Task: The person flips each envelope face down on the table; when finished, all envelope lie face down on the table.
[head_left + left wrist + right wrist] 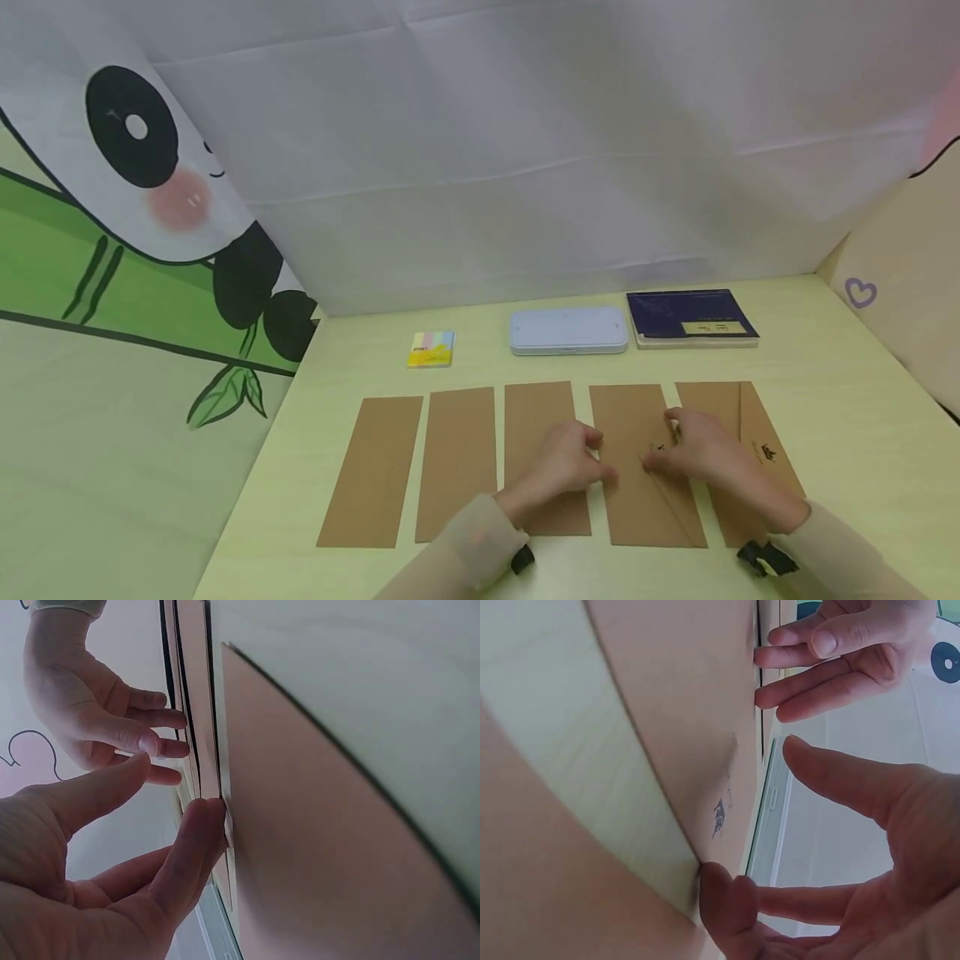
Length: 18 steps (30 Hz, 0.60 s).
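Several brown kraft paper envelopes lie side by side in a row on the table. My left hand (558, 460) is over the right edge of the middle envelope (536, 421), its fingertips at the gap beside the second envelope from the right (622, 417). Along that envelope's other long edge is my right hand (697, 448), fingers spread and touching down. In both wrist views, the left hand (112, 862) and right hand (877, 855) have thumb and fingers apart with nothing gripped. The rightmost envelope (708, 400), with a small crown print, is partly under the right forearm.
Behind the row lie a pad of coloured sticky notes (431, 350), a pale flat case (568, 331) and a dark blue book (690, 315). A white cloth (525, 167) hangs at the back, and a cartoon panda print (135, 150) is at left.
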{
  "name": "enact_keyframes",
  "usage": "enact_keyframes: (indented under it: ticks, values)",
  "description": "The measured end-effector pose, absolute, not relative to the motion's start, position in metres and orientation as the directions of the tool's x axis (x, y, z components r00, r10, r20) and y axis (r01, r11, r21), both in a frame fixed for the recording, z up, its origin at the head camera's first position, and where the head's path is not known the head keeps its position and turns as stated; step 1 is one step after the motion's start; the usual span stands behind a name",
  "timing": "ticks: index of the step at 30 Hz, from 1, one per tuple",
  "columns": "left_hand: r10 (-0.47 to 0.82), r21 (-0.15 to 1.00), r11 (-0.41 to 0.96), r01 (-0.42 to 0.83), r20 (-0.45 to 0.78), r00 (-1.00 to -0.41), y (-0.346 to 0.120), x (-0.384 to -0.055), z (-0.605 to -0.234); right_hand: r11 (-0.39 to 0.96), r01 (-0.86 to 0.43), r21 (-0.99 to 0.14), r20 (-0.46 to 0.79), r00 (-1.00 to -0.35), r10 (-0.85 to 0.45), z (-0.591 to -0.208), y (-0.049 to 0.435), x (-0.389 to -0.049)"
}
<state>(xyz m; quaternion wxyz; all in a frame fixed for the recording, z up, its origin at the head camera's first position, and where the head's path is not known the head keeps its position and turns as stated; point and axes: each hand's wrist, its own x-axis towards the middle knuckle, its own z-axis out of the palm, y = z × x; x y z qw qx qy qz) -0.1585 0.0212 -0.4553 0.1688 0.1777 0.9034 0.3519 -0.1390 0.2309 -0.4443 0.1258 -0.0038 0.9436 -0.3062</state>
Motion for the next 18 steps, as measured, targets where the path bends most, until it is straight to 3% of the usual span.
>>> enact_keyframes:
  ticks: [18]
  values:
    - [0.439, 0.692, 0.692, 0.206, -0.177, -0.881, 0.021, -0.156, -0.452, 0.711, 0.108, -0.695, -0.272, -0.955, -0.121, -0.443, 0.243, -0.141]
